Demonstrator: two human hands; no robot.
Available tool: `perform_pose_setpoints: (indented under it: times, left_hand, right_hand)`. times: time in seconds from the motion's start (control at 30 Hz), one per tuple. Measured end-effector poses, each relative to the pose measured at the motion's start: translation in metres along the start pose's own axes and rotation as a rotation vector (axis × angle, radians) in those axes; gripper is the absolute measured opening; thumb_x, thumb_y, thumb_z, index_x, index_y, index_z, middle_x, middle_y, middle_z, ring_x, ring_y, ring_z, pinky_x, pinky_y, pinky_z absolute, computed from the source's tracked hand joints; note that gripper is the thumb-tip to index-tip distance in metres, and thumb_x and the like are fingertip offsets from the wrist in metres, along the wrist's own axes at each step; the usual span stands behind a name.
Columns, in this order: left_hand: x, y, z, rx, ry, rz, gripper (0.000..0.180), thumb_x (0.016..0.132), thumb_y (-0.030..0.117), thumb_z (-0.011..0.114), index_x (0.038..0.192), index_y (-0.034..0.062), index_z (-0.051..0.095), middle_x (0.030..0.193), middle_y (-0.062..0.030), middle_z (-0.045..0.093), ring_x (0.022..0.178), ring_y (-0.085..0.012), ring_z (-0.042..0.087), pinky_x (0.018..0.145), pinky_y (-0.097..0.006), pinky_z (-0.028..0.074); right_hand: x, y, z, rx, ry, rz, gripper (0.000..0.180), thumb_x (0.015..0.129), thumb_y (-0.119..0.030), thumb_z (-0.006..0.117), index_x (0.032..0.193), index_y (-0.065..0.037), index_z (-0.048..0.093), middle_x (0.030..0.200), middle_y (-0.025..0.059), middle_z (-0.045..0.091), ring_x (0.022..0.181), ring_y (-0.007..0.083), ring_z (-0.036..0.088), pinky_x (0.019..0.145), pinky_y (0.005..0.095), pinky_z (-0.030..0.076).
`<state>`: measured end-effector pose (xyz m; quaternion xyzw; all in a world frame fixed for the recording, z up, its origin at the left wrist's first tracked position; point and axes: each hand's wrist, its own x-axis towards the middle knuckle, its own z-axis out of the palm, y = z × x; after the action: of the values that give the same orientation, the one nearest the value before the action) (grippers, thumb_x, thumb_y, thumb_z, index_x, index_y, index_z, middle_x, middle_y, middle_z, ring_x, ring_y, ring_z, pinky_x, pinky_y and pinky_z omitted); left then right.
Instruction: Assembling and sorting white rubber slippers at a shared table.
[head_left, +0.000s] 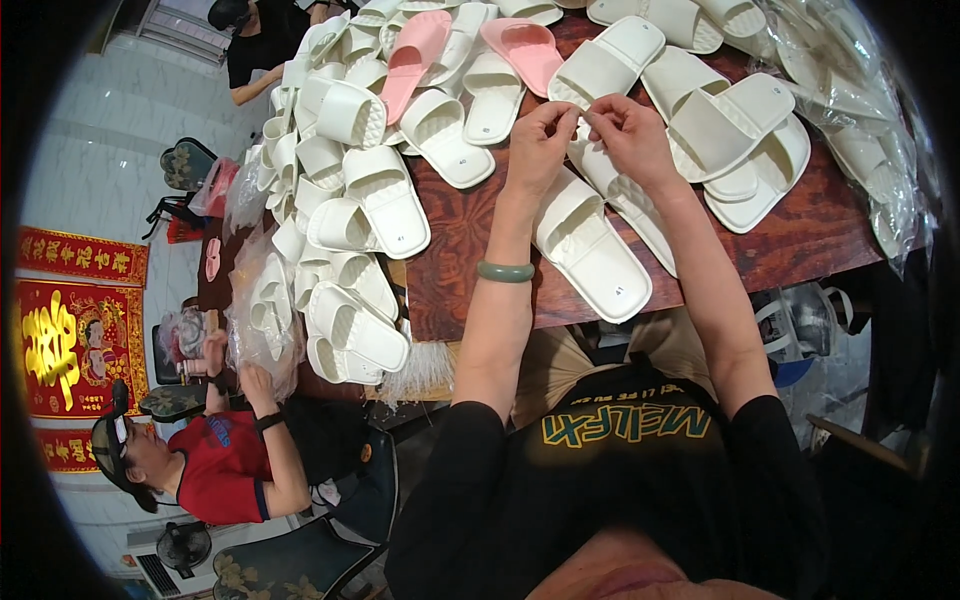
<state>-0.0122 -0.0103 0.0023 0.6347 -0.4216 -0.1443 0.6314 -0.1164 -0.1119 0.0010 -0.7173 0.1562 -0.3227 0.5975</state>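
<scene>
- Pressed thumb tip to fingertip on the left hand [538,150], just beside the right.
- Pressed the fingers together likewise on the right hand [632,142]; could not tell about any thin thing pinched between.
- Had a white slipper [610,285] below the left fingers, on the wooden surface [440,285], near a second white slipper [635,212] just below the right fingers.
- Had a larger-looking white slipper [605,60] just above the fingers.
- Included a pink slipper [410,65] above and left of the fingers.
- Heaped many white slippers [395,215] left of the fingers.
- Showed clear plastic wrapping [890,195] far right of the fingers.
- Wore a green bangle [506,271] below the left fingers.
</scene>
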Motion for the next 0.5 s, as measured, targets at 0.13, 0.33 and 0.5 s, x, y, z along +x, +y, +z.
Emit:
perform_pose_setpoints:
  times: [0.13, 0.33, 0.5]
  left_hand:
    - [0.0, 0.0, 0.003, 0.021, 0.01, 0.03, 0.013, 0.088, 0.008, 0.058, 0.094, -0.0015, 0.064, 0.069, 0.0034, 0.056, 0.059, -0.0023, 0.047, 0.052, -0.017, 0.037]
    - [0.0, 0.0, 0.002, 0.065, 0.009, 0.033, 0.012, 0.087, 0.008, 0.059, 0.092, -0.0014, 0.065, 0.069, 0.0029, 0.057, 0.06, -0.0028, 0.048, 0.051, -0.017, 0.038]
    - [-0.001, 0.013, -0.002, -0.034, 0.079, -0.035, 0.013, 0.088, 0.011, 0.057, 0.091, 0.0, 0.064, 0.07, 0.0034, 0.055, 0.058, -0.0033, 0.046, 0.05, -0.018, 0.038]
  right_hand:
    - [0.001, 0.005, 0.001, -0.065, 0.075, -0.047, 0.017, 0.082, -0.019, 0.062, 0.088, -0.003, 0.063, 0.062, 0.0069, 0.063, 0.055, 0.0132, 0.059, 0.052, 0.028, 0.045]
    - [0.001, 0.002, -0.002, -0.184, 0.09, -0.093, 0.016, 0.082, -0.018, 0.061, 0.087, -0.003, 0.063, 0.065, 0.0076, 0.064, 0.057, 0.0164, 0.062, 0.054, 0.0301, 0.046]
    - [0.004, 0.004, -0.006, -0.163, 0.08, -0.062, 0.016, 0.086, -0.017, 0.059, 0.09, -0.001, 0.062, 0.066, 0.0025, 0.061, 0.06, 0.0066, 0.056, 0.055, 0.022, 0.043]
